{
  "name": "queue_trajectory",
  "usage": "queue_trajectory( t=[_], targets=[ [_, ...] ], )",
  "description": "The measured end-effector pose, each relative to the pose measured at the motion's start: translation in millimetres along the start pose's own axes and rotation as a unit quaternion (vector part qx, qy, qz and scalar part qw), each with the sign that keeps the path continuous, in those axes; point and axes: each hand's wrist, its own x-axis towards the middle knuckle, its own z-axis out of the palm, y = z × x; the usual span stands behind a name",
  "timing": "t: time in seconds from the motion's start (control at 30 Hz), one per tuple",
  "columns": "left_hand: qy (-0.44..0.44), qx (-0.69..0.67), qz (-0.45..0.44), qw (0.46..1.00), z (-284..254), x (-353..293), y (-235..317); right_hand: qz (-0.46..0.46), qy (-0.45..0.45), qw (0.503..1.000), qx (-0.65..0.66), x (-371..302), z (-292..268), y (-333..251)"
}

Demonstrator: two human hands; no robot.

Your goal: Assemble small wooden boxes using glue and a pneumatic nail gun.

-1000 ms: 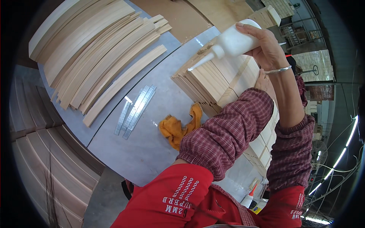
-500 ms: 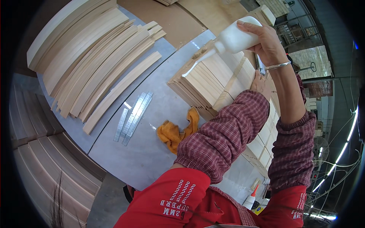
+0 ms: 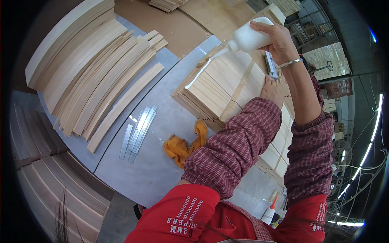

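Note:
My right hand (image 3: 279,42) is wrapped round a white squeeze bottle (image 3: 252,35), tilted with its nozzle pointing down to the left. The tip is at the far end of a white glue line (image 3: 197,77) running along the top of the stacked light wooden boards (image 3: 221,83). On the right part of the stack rests my left hand (image 3: 272,91), its fingers stretched out and partly hidden, with no object seen in it. Just beyond those fingers lies a silver and blue hand tool (image 3: 270,65).
Curved wooden strips (image 3: 97,77) lie in a pile on the left of the grey table (image 3: 137,178). Metal staple strips (image 3: 142,127) and an orange cloth (image 3: 178,150) sit nearer the middle. A red-tipped bottle (image 3: 269,212) stands close to my body. More curved boards (image 3: 56,194) are stacked at lower left.
The bottle's tip has moved farther along the boards, and the glue line behind it is longer. My left hand stays on the stack. The whole view has shifted slightly.

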Motion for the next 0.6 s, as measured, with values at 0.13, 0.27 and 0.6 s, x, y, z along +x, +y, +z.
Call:
queue_trajectory(
  t=[0.13, 0.27, 0.6],
  targets=[
    [0.012, 0.007, 0.002, 1.000, -2.0, -2.5, -0.3, 0.002, 0.014, 1.000, -0.014, 5.1, -4.5, 0.1],
    [0.010, 0.018, -0.001, 1.000, -0.7, -2.0, -1.7, 0.003, 0.016, 1.000, -0.023, 8.7, -7.1, -1.1],
    [0.012, 0.040, 0.002, 0.999, 1.0, -2.2, 0.1, 0.002, 0.082, 0.997, -0.016, 26.8, -19.6, 7.9]
  ],
)
